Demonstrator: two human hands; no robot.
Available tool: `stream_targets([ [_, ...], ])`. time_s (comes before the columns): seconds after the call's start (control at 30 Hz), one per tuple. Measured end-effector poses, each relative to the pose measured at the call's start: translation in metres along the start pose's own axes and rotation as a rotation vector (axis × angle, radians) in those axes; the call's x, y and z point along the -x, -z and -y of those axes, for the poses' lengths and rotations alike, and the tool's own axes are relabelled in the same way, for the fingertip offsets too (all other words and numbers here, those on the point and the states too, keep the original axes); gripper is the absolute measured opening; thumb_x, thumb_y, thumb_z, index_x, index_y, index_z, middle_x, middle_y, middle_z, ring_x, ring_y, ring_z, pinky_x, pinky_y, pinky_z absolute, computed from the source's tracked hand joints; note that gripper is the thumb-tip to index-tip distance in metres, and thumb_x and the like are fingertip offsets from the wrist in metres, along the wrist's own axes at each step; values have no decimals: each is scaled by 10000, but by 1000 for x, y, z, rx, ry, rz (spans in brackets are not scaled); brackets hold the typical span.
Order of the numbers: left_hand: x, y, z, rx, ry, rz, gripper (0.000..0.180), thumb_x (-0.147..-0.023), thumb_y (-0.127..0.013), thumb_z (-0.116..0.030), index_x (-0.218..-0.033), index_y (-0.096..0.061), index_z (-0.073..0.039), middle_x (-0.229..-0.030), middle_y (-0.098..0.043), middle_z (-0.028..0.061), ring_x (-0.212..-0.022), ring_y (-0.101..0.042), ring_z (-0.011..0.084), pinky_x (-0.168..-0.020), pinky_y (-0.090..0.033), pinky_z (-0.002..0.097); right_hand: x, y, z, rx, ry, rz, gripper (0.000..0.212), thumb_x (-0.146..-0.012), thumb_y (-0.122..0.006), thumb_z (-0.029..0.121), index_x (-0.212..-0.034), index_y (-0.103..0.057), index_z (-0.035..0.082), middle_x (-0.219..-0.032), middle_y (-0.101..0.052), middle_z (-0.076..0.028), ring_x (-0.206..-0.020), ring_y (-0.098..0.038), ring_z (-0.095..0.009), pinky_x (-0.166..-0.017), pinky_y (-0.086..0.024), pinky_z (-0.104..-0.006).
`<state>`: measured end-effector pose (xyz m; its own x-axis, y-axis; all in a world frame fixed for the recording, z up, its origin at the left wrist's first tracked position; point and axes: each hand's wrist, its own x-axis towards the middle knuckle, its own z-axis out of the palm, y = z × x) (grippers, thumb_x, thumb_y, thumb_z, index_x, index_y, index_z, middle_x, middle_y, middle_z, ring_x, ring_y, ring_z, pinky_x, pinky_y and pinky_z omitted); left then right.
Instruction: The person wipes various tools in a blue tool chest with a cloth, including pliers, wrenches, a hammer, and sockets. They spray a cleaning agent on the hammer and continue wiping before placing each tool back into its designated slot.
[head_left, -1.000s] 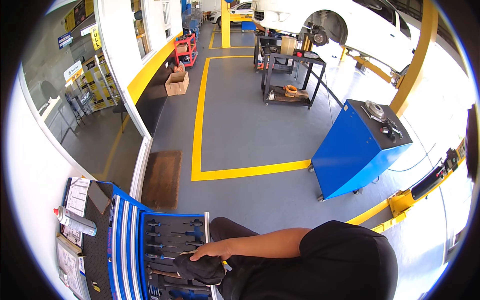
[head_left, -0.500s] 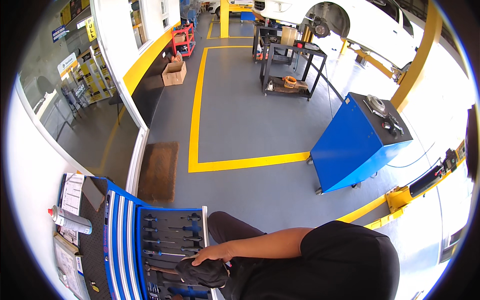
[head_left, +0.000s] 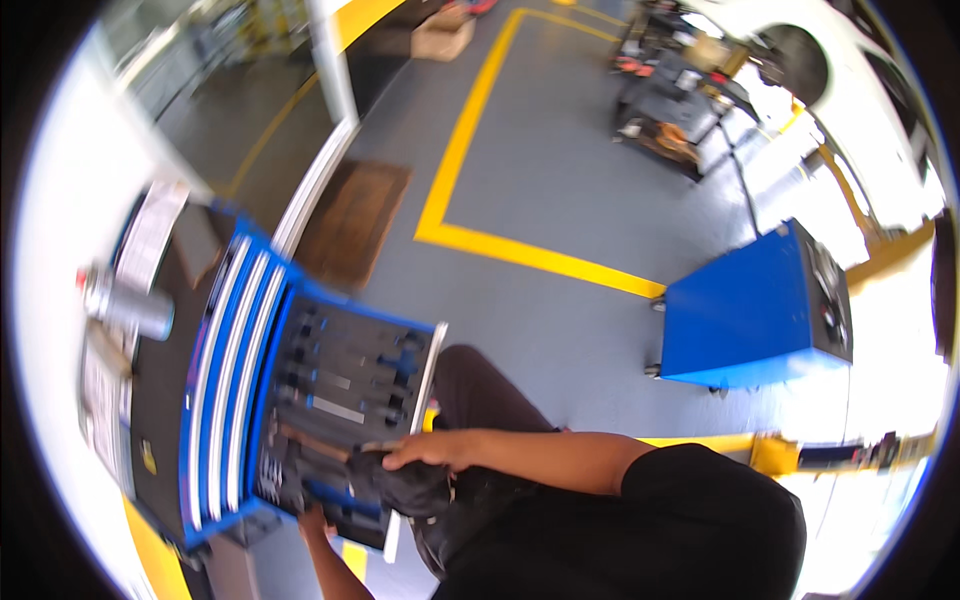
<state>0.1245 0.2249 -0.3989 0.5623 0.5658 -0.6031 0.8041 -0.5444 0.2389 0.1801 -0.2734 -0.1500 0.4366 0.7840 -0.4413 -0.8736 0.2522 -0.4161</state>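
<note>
My right hand [head_left: 428, 449] is closed on a bunched black cloth [head_left: 418, 490], held over the front part of an open tool drawer [head_left: 437, 352]. Beside the cloth, a brown wooden handle [head_left: 318, 443] lies in the drawer, apparently a hammer's. My left hand [head_left: 314, 522] reaches in from below to the drawer's near side, next to small tools. Its fingers are smeared and partly hidden, so their grip is unclear. Several screwdrivers [head_left: 338, 410] lie in dark foam cutouts, blurred by motion. The drawer belongs to a blue tool cabinet [head_left: 215, 390].
On the cabinet top stand a spray can [head_left: 130, 305] and paper sheets [head_left: 152, 235]. A brown doormat [head_left: 352, 225] lies beyond the drawer. At the right is a blue wheeled cabinet [head_left: 735, 305]. Farther off are a black cart [head_left: 655, 150], a cardboard box [head_left: 443, 35] and a raised white car [head_left: 865, 40].
The view has swung, so the cabinet and drawer sit higher and tilted. My left hand has come into sight at the drawer's near side. The right hand still holds the black cloth.
</note>
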Motion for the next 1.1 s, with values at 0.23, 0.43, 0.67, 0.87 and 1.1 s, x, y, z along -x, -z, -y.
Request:
stream_targets([
  [0.23,60,39,-79,-264,94,165,502,-908,-618,-503,-845,-752,-23,-727,-754,124,-721,-760,235,-773,-583,381,5,22,-17,-244,102,-118,516,-983,-641,233,-1386,-523,-67,-1247,-675,-172,-1115,-691,-241,-996,-558,-378],
  [0.43,64,38,-64,-196,60,301,474,-880,-740,-457,-971,-733,8,-782,-759,146,-726,-760,228,-780,-591,370,-7,39,-8,-185,-13,-292,474,-982,-641,242,-1351,-559,-45,-1226,-690,-161,-1082,-708,-261,-990,-563,-385],
  [0.67,123,12,-105,-456,21,17,805,-856,-785,-376,-1455,-401,0,-1265,-675,249,-1190,-668,358,-1038,-511,469,-25,58,18,-172,66,-356,532,-978,-645,265,-1387,-530,-55,-1280,-662,-183,-1152,-681,-278,-1022,-545,-400],
  [0.87,135,-9,-88,-553,-7,-107,732,-876,-747,-443,-1402,-442,-35,-1195,-693,193,-1158,-681,382,-993,-536,481,-16,47,19,-136,61,-326,578,-978,-643,276,-1412,-490,-74,-1326,-633,-199,-1193,-657,-292,-1058,-521,-412],
  [1.1,118,-39,-76,-517,51,-240,396,-988,-597,-301,-1278,-495,-51,-1081,-702,148,-1015,-729,341,-871,-585,457,6,46,-3,-124,42,-302,562,-993,-620,272,-1415,-488,-74,-1337,-627,-194,-1200,-652,-285,-1058,-515,-399],
])
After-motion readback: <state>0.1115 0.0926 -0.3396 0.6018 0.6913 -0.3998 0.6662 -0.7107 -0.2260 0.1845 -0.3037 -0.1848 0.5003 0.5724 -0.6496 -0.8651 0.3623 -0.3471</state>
